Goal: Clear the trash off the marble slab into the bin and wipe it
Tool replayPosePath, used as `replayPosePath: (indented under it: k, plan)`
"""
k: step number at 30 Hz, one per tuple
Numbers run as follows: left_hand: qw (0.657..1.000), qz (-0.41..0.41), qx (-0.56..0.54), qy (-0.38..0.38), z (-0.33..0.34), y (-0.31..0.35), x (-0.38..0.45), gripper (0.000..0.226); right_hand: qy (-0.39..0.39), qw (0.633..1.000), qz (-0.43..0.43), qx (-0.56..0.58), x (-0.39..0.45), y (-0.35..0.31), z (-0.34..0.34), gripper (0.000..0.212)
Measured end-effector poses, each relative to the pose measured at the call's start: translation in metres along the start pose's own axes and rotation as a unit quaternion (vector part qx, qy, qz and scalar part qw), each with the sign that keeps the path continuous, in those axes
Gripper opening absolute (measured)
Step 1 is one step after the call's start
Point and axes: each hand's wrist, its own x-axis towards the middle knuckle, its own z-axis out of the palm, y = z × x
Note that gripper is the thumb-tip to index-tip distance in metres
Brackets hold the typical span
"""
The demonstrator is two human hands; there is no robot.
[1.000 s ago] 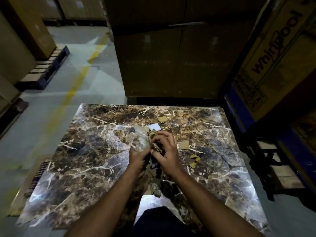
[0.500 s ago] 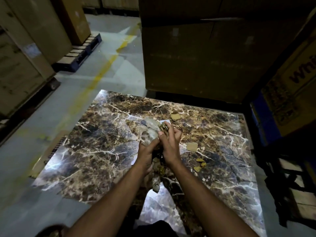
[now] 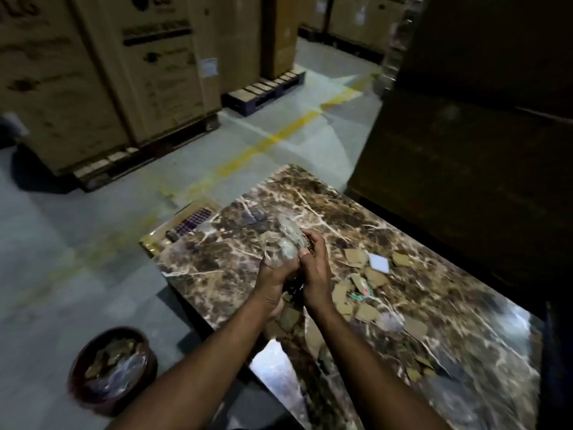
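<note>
View swung left since earlier frame, bin (image 3: 113,369) now visible near my left. Both hands, left (image 3: 274,279) and right (image 3: 314,268), clutch trash wad (image 3: 286,243) over slab (image 3: 434,321). I'd carry low, drop centred. Scraps (image 3: 356,257) remain beyond.

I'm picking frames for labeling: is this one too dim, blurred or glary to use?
Head view: dim overall; edges smear with motion blur, softening the bin and boxes; glare patches whiten the marble slab near edge; both hands and their clear plastic stay readable.
</note>
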Motion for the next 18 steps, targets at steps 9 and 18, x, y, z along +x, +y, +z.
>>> replayPosePath:
  k: [9, 18]
  plan:
    - [0.987, 0.084, -0.092, 0.102, -0.18, 0.083, -0.01, 0.062, -0.124, 0.992, -0.012, 0.034, -0.024, -0.028, 0.21, 0.049]
    - [0.963, 0.094, -0.117, 0.225, -0.406, 0.128, -0.059, 0.059, -0.301, 0.953, 0.03, 0.007, -0.107, -0.012, 0.426, 0.037]
